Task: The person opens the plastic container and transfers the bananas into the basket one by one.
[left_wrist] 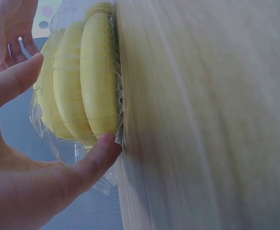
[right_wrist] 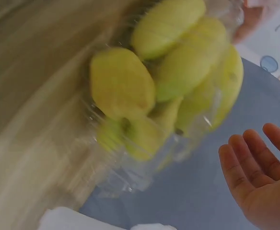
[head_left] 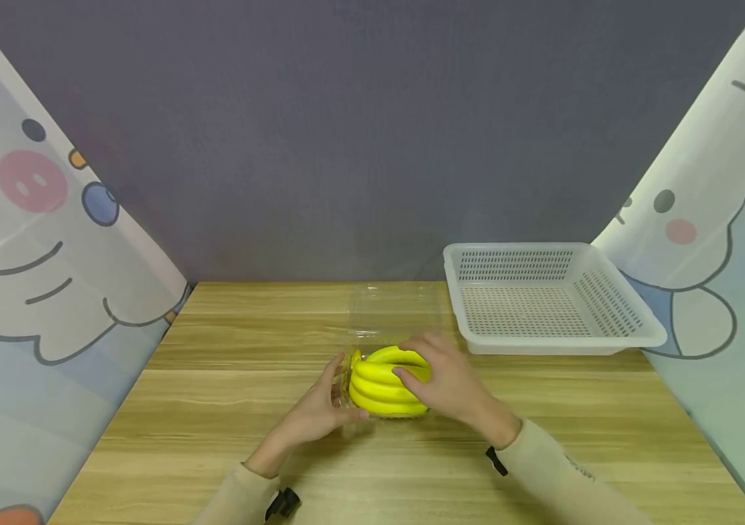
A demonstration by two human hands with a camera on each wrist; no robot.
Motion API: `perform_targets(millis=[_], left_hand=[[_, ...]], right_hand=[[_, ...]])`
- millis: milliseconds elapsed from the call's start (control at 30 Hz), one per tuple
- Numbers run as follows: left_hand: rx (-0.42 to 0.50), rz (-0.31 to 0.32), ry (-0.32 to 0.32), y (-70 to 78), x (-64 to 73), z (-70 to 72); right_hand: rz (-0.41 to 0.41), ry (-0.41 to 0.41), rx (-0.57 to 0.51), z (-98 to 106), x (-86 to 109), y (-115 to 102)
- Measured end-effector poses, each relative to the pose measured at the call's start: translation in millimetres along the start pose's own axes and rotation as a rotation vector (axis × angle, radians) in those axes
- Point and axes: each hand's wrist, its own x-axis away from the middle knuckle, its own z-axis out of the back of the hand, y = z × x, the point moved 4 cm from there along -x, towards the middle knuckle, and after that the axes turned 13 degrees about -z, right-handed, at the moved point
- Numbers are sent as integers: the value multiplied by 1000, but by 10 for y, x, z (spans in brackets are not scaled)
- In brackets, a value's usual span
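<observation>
A bunch of yellow bananas (head_left: pixel 385 388) lies in a clear plastic clamshell box (left_wrist: pixel 118 86), whose clear lid (head_left: pixel 394 310) lies folded back toward the wall. My left hand (head_left: pixel 313 412) holds the box at its left end, one fingertip at the low front edge and the other fingers on the far side. Over the right end of the bananas hovers my right hand (head_left: pixel 447 375). In the right wrist view its fingers (right_wrist: pixel 260 158) are loosely bent, apart from the fruit, with nothing in them. The banana tips (right_wrist: pixel 123 84) look blurred there.
A white perforated plastic basket (head_left: pixel 530 343) stands at the back right of the wooden table (head_left: pixel 235 350). Behind the table rises a grey wall (head_left: pixel 379 146), with cartoon-printed curtains (head_left: pixel 31 292) on both sides.
</observation>
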Motion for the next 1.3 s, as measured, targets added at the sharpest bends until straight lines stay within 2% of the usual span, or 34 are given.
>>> perform_targets(millis=[167,467,933,1100,1300], left_hand=[[-13,10,-1,-3,-2,-4],[-18,7,1,-5,-3,-3],[2,-11,-9,-3,-13,-6],[-8,-16,-10,-15,-17,-8],[-17,-8,-11,-13,-20,-8]], right_hand=[[21,-36,21,-101,54,12],[13,-119,108,-225,106,43],[55,-217,216,-292,96,33],[45,-270,250,-336,64,44],[12,-336,244,-367,31,33]])
